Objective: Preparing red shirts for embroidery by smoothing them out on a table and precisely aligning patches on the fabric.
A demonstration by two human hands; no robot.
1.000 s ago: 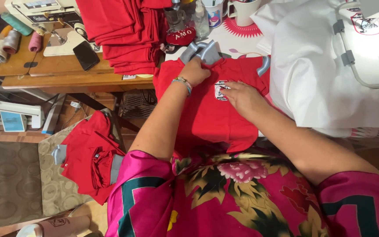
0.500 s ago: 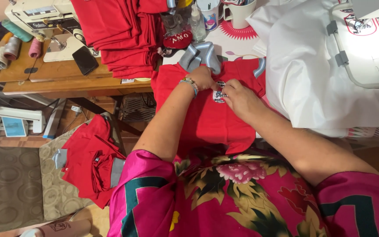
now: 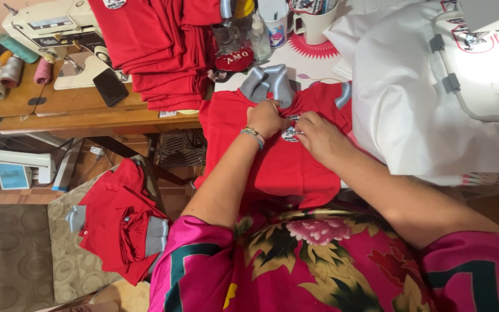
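Left hand: my left hand (image 3: pixel 268 117), beaded bracelet at the wrist, is curled down on the red polo shirt with grey collar (image 3: pixel 278 167), fingers bent near the collar.
Right hand: my right hand (image 3: pixel 319 138) pinches at the small round embroidered badge (image 3: pixel 289 134) on the shirt's chest.
Shirt: it lies flat on the surface before me, just beside the white fabric (image 3: pixel 411 115).
Nearby: stack of folded red shirts (image 3: pixel 163 52) to the left.
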